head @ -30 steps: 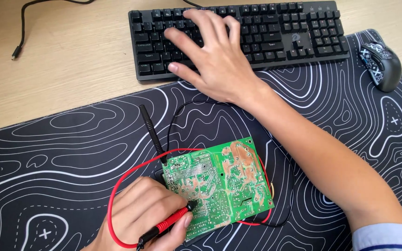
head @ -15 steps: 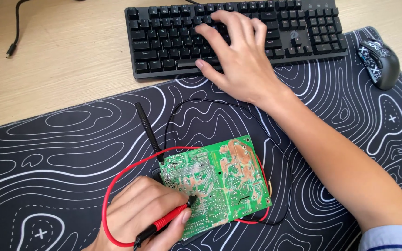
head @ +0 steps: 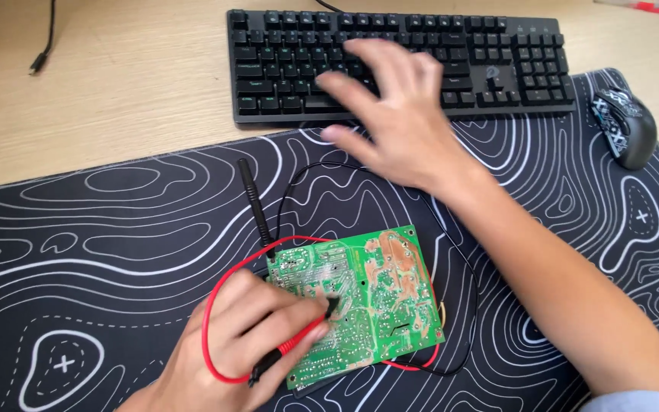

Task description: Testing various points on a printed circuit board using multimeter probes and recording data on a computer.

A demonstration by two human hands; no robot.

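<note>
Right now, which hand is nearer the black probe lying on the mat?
Left. The left hand holds the red probe on the green circuit board, just below the black probe. The right hand is further off, above the keyboard.

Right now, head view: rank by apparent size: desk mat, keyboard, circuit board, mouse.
1. Desk mat, cropped by the frame edges.
2. Keyboard, partly behind the right hand.
3. Circuit board, partly under the left hand.
4. Mouse.
</note>
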